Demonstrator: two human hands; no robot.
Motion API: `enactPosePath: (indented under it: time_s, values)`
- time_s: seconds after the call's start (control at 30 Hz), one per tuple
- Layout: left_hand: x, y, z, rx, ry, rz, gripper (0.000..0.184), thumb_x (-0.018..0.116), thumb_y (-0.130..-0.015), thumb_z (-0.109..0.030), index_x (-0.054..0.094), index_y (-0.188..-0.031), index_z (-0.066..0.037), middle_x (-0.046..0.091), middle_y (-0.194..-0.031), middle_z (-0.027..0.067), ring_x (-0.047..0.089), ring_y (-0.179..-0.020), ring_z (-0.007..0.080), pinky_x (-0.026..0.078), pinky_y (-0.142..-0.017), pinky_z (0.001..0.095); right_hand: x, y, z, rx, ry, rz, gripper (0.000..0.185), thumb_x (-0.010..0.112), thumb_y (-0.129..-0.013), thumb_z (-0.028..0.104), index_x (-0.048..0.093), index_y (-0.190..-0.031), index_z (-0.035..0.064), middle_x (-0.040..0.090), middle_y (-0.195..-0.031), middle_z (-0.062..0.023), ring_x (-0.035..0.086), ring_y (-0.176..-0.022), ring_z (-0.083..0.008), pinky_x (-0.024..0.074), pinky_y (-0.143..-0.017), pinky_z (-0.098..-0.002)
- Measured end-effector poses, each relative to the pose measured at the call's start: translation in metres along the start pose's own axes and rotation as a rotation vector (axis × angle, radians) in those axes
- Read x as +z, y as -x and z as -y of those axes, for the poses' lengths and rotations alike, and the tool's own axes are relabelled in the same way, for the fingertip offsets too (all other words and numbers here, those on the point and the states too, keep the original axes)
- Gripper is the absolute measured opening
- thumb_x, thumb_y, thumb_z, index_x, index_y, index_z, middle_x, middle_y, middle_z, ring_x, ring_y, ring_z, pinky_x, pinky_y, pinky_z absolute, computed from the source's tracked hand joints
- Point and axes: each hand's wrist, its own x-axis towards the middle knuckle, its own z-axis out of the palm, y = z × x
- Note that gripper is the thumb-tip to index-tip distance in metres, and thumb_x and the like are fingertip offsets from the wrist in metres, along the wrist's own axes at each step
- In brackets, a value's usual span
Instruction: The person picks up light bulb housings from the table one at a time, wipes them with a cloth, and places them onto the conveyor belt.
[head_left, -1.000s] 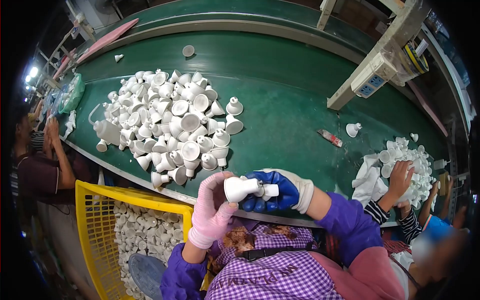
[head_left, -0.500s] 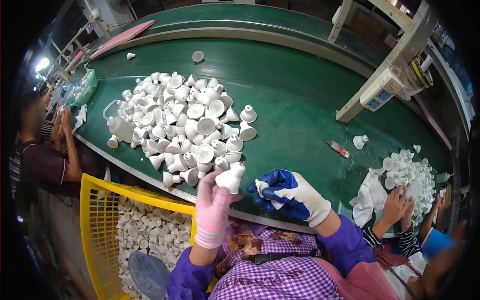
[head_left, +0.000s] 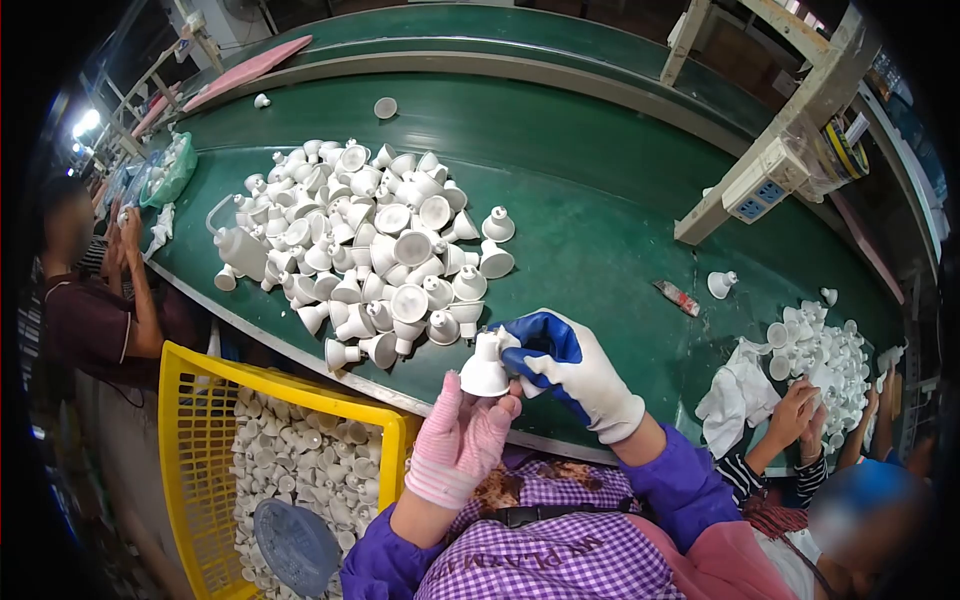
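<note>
A white spotlight bulb stands upright, narrow base up, between my two hands over the near edge of the green belt. From below, my left hand, in a pink striped glove, grips its wide rim with thumb and fingers. My right hand, in a white glove with blue-coated fingers, is closed on a small white cloth and presses it to the bulb's neck. Beyond them lies a big pile of similar white bulbs, with a white squeeze bottle at its left side.
A yellow crate full of bulbs, with a bluish plastic bowl on top, stands at my left. Co-workers sit on both sides; one's hands are by another bulb pile. A post with a socket box rises at right.
My right hand has moved left with the cloth and now meets the bulb. My left hand has shifted right and turned palm up, bringing the bulb upright. Two small items on the far belt shifted slightly.
</note>
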Motion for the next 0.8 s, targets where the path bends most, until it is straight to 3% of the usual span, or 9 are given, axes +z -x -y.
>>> enactPosePath:
  time_s: [0.1,0.23,0.27,0.33,0.4,0.5,0.6,0.63,0.8]
  values:
    - [0.001,-0.007,0.008,0.247,-0.482,-0.146,0.053,0.055,-0.094,-0.034,0.039,-0.129,0.002,0.049,-0.113,0.0196,0.058,-0.098,0.0259,0.052,-0.091,0.0324,0.005,0.006,0.001,-0.027,-0.058,-0.037,0.024,0.065,-0.085,0.01,0.059,-0.107,0.0018,0.062,-0.092,-0.0005,0.054,-0.074,-0.0043,0.0445,-0.059,-0.0182]
    - [-0.013,-0.02,0.021,0.914,-1.287,-0.145,0.057,0.073,-0.076,0.002,0.038,-0.12,-0.002,0.049,-0.12,0.0153,0.056,-0.106,0.0233,0.049,-0.09,0.0336,0.011,0.008,-0.003,-0.055,-0.138,-0.123,0.02,0.067,-0.085,0.008,0.059,-0.101,0.0012,0.065,-0.094,-0.0036,0.054,-0.067,-0.0035,0.0445,-0.054,-0.0179]
    - [-0.016,-0.021,0.018,0.916,-1.286,-0.148,0.057,0.073,-0.076,0.002,0.038,-0.12,-0.002,0.049,-0.12,0.0153,0.056,-0.106,0.0233,0.049,-0.09,0.0336,0.012,0.008,-0.004,-0.077,-0.16,-0.134,0.016,0.067,-0.085,0.007,0.059,-0.098,0.0012,0.066,-0.095,-0.0049,0.053,-0.064,-0.0032,0.0441,-0.054,-0.0178]
    - [-0.018,-0.024,0.01,1.32,-2.113,-0.069,0.061,0.075,-0.071,0.001,0.038,-0.119,-0.003,0.047,-0.122,0.0158,0.056,-0.107,0.0236,0.049,-0.088,0.0341,0.013,0.007,-0.011,-0.102,-0.223,-0.153,0.014,0.066,-0.085,0.006,0.058,-0.096,0.0014,0.067,-0.096,-0.0062,0.052,-0.061,-0.0031,0.0432,-0.053,-0.0177]
    - [-0.008,-0.022,0.012,1.341,-2.213,-0.09,0.064,0.076,-0.069,0.002,0.038,-0.12,-0.004,0.045,-0.122,0.0159,0.055,-0.107,0.0239,0.049,-0.086,0.0338,0.011,0.005,-0.014,-0.126,-0.283,-0.173,0.012,0.066,-0.085,0.005,0.057,-0.093,0.0016,0.067,-0.096,-0.0075,0.05,-0.059,-0.0031,0.0423,-0.052,-0.0176]
    - [0.004,-0.025,0.022,0.794,-1.215,-0.048,0.071,0.073,-0.071,0.005,0.034,-0.13,-0.001,0.046,-0.12,0.0146,0.053,-0.111,0.0217,0.048,-0.09,0.0313,0.0,0.002,-0.016,-0.132,-0.384,-0.162,0.013,0.066,-0.083,0.001,0.056,-0.091,0.0028,0.067,-0.092,-0.0063,0.049,-0.058,-0.0031,0.0393,-0.049,-0.0178]
    - [-0.005,-0.023,-0.008,0.053,-0.636,0.083,0.066,0.051,-0.093,-0.048,0.032,-0.135,0.0,0.056,-0.105,0.0217,0.065,-0.088,0.0268,0.057,-0.074,0.0303,-0.012,0.003,-0.022,-0.215,-0.279,-0.102,0.017,0.069,-0.08,0.001,0.056,-0.09,0.0034,0.063,-0.084,-0.002,0.049,-0.059,-0.003,0.039,-0.049,-0.0181]
    - [-0.006,-0.019,-0.007,-0.068,-0.521,-0.018,0.076,0.033,-0.092,-0.062,0.035,-0.134,0.002,0.059,-0.099,0.0242,0.067,-0.076,0.0301,0.059,-0.065,0.0301,-0.013,0.004,-0.018,-0.161,-0.192,-0.125,0.021,0.066,-0.074,0.0,0.049,-0.086,0.0054,0.065,-0.1,-0.0103,0.046,-0.057,-0.0042,0.0368,-0.049,-0.0184]
    - [0.007,-0.016,0.001,-0.209,-0.144,0.102,0.063,0.038,-0.098,-0.048,0.035,-0.133,0.004,0.058,-0.104,0.0238,0.067,-0.083,0.0294,0.059,-0.071,0.0307,-0.023,0.008,-0.016,-0.181,-0.166,-0.024,0.025,0.073,-0.075,0.002,0.055,-0.092,0.0041,0.06,-0.083,-0.0006,0.051,-0.058,-0.0039,0.041,-0.049,-0.0188]
